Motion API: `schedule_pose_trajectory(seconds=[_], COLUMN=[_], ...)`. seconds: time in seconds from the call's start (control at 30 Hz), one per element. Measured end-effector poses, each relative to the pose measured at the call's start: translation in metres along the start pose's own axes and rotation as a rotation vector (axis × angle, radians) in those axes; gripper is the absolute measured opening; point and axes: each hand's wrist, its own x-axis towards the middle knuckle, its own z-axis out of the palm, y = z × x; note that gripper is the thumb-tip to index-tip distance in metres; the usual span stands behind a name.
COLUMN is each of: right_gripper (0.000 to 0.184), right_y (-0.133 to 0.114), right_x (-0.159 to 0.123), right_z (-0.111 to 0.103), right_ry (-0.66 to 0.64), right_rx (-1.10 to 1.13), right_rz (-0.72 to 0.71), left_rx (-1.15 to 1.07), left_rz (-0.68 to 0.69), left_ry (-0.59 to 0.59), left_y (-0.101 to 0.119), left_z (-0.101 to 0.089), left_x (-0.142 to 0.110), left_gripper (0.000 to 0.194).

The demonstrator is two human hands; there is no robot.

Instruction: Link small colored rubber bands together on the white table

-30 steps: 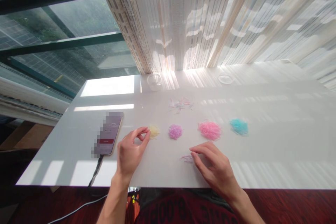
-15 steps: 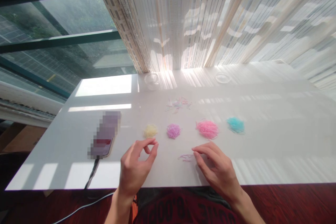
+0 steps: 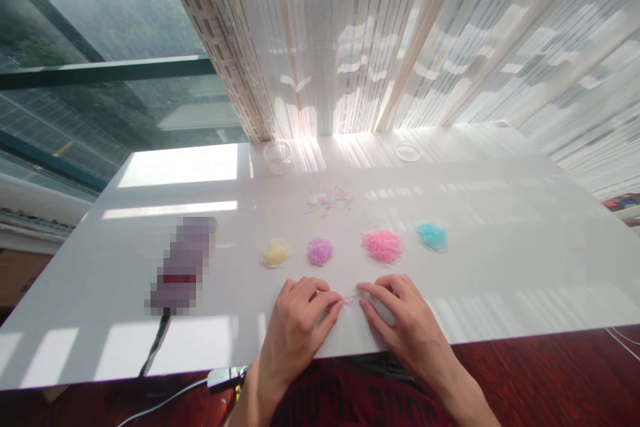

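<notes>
A few pale purple strands (image 3: 349, 299) lie on the white table between my hands. My left hand (image 3: 301, 315) pinches their left end between thumb and forefinger. From the other side, my right hand (image 3: 407, 315) reaches the strands with thumb and forefinger a little apart; the forefinger tip is at their edge. Beyond my hands sit small heaps of thin strands: a yellow heap (image 3: 275, 254), a purple heap (image 3: 320, 251), a pink heap (image 3: 383, 246) and a turquoise heap (image 3: 432, 236). Farther back, mixed-colour strands (image 3: 329, 200) are loosely scattered.
On the left of the table (image 3: 500, 267) lies a blurred-out phone (image 3: 183, 263) with a dark cable (image 3: 159, 340). A clear round container (image 3: 277, 155) and a clear round lid (image 3: 408, 151) stand at the back by the striped curtain (image 3: 330, 47). A window borders the left.
My left hand has moved right and down from near the yellow heap and now pinches the strands. My right hand stays beside them. The camera view has shifted slightly.
</notes>
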Motion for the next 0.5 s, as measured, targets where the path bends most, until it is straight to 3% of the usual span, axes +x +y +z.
schedule_pose_trajectory(seconds=[0.27, 0.5], right_gripper=[0.013, 0.013], right_y=[0.003, -0.007], right_x=[0.01, 0.011], right_z=[0.006, -0.006], right_ry=[-0.035, -0.052], right_rx=[0.081, 0.312], right_rz=[0.022, 0.286], left_rx=[-0.034, -0.106], left_rz=[-0.017, -0.054], left_ry=[0.02, 0.062], left_y=[-0.001, 0.003], left_z=[0.004, 0.0], left_x=[-0.001, 0.0], left_gripper=[0.01, 0.007])
